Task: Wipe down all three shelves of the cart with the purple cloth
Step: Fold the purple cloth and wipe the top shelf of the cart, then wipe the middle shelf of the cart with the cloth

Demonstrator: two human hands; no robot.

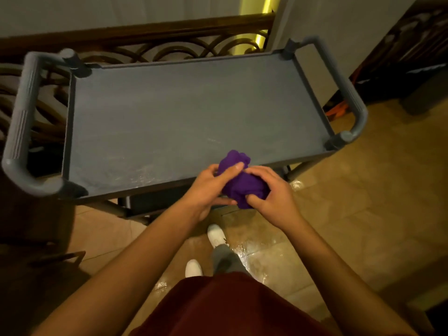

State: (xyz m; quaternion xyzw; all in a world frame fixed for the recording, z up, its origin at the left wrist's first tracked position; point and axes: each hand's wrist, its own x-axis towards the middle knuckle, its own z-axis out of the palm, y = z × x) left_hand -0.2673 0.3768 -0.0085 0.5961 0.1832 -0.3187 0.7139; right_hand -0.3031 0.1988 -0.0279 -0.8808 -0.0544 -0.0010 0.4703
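Observation:
The grey cart's top shelf point(184, 112) fills the middle of the head view, bare, with faint streaks near its front edge. A bunched purple cloth point(244, 185) is held just over that front edge. My left hand point(208, 190) grips its left side with the thumb laid over the top. My right hand point(271, 192) wraps its right side and underside. A lower shelf point(155, 202) shows only as a dark strip under the front rim; the rest of the cart below is hidden.
Grey tube handles stand at the cart's left end point(21, 122) and right end point(349, 93). A dark wooden railing with curled ironwork point(155, 42) runs behind the cart. The tiled floor point(339, 214) looks glossy. My white shoes point(215, 235) stand close to the cart.

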